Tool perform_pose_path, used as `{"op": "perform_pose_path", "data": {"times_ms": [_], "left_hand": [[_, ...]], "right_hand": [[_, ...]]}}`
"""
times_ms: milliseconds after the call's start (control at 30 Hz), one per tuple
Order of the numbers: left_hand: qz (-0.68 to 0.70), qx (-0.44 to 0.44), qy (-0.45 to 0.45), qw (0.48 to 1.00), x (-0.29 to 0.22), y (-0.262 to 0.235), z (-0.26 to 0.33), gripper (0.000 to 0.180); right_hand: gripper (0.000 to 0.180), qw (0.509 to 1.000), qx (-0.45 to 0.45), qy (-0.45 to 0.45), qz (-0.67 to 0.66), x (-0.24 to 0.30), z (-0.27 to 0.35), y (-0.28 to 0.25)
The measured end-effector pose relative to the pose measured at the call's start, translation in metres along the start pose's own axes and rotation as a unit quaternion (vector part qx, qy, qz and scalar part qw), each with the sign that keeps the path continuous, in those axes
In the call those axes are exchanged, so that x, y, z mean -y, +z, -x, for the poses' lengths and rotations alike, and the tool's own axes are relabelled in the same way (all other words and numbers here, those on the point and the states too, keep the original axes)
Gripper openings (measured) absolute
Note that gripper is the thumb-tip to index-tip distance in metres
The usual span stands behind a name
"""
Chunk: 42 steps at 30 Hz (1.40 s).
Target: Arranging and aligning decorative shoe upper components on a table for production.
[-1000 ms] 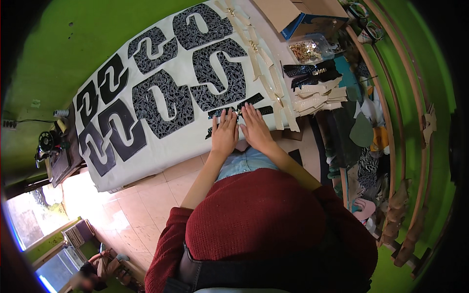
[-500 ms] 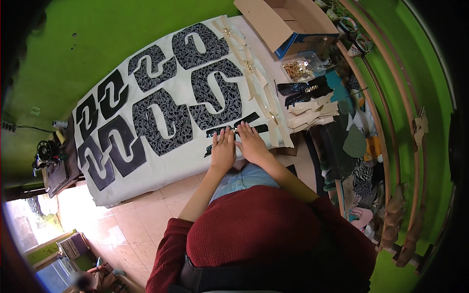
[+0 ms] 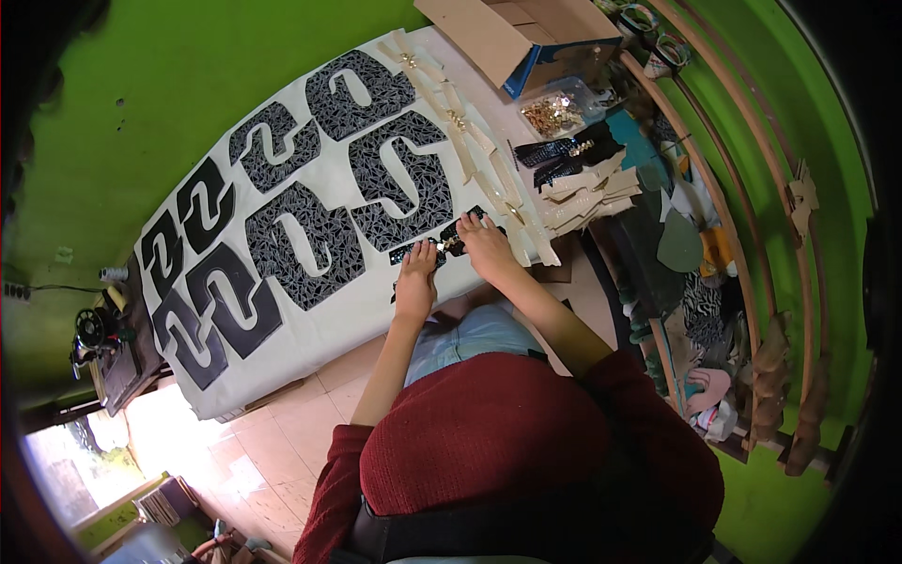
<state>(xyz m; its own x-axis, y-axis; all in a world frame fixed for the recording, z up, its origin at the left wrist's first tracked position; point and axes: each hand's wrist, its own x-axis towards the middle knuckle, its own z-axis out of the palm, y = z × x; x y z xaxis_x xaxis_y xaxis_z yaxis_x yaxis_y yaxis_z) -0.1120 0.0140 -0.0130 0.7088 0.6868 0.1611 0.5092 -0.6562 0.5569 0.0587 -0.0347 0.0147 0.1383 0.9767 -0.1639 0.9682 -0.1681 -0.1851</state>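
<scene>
At the front edge of the cloth-covered table, my hands press on a shiny black strap piece [image 3: 453,246] with a gold ornament at its middle. My left hand [image 3: 415,278] lies on its left end with the fingers stretched out. Over its right part rests my right hand [image 3: 485,248], fingers extended and flat. Some of the strap is hidden beneath both hands. Beyond it lie black-and-grey patterned curved cutouts [image 3: 407,179], and plainer dark cutouts [image 3: 237,305] sit farther left. Beige strap pieces with gold ornaments [image 3: 458,120] run in a row along the right.
To the right are a stack of beige straps [image 3: 592,195], black straps with gold ornaments [image 3: 567,153], a clear box of gold pieces [image 3: 554,114] and a cardboard box [image 3: 512,42]. A sewing machine [image 3: 91,329] stands far left. Wooden rails [image 3: 709,179] curve along the right.
My hands have spread apart along the black strap, the right one shifting right and the left one slightly left. The gold ornament between them now shows more. The whole view has shifted slightly.
</scene>
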Motion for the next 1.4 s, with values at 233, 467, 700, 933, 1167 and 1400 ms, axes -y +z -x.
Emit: {"op": "perform_pose_path", "data": {"times_ms": [233, 467, 700, 933, 1167, 1400], "left_hand": [[0.044, -0.035, 0.016, 0.998, 0.002, -0.004, -0.003, 0.040], [0.120, -0.040, -0.017, 0.992, -0.001, -0.019, -0.011, 0.039], [0.094, -0.054, -0.001, 0.994, -0.012, -0.021, -0.014, 0.041], [0.076, -0.121, -0.024, 0.989, -0.026, -0.015, -0.021, 0.049], [0.022, -0.157, -0.039, 0.987, -0.070, -0.005, -0.039, 0.044], [-0.003, -0.115, 0.022, 0.993, -0.131, 0.028, -0.107, 0.039]], "right_hand": [[0.045, 1.000, 0.002, -0.004, -0.007, -0.002, 0.002, -0.016], [0.021, 0.997, 0.018, 0.056, -0.042, 0.003, -0.007, -0.042], [0.022, 0.989, -0.137, 0.017, -0.050, -0.004, 0.004, -0.010], [0.021, 0.889, -0.234, 0.022, -0.393, -0.054, 0.013, -0.050], [0.024, 0.909, -0.366, 0.109, -0.168, -0.175, 0.022, -0.090], [0.040, 0.974, -0.207, 0.089, -0.035, -0.225, 0.021, -0.114]]}}
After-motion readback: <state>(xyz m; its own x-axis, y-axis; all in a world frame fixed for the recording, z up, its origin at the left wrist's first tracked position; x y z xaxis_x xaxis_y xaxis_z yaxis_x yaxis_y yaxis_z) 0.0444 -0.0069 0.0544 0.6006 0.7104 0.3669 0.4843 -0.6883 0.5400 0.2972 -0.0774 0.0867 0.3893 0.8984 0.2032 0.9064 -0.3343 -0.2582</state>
